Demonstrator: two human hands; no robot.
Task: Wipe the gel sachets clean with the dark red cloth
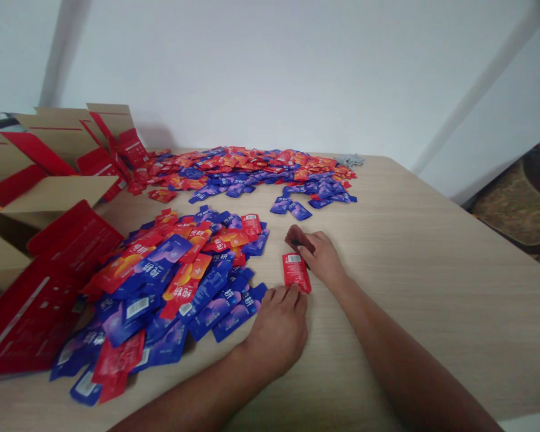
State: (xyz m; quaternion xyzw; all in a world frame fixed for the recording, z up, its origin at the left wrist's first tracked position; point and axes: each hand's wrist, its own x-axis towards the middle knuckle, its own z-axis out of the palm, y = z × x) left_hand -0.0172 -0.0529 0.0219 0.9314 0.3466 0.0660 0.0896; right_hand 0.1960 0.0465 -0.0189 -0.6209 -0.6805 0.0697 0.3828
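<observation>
A small red sachet [296, 271] with a white barcode label lies flat on the table between my hands. The curled fingers of my left hand [281, 327] grip its near end. My right hand [323, 255], just beyond it, pinches a dark reddish-brown folded piece [296, 235] that looks like cloth; its exact kind is unclear. Close by on the left, a heap of blue and red-orange sachets [180, 279] spreads over the table, several with their barcode side up.
Open red-and-tan cardboard boxes [49, 300] stand along the left side. A long pile of sachets [252, 165] lies by the wall, with a grey cloth [350, 160] at its right end. Loose blue sachets [299, 210] lie ahead of my right hand on the wooden table [441, 270].
</observation>
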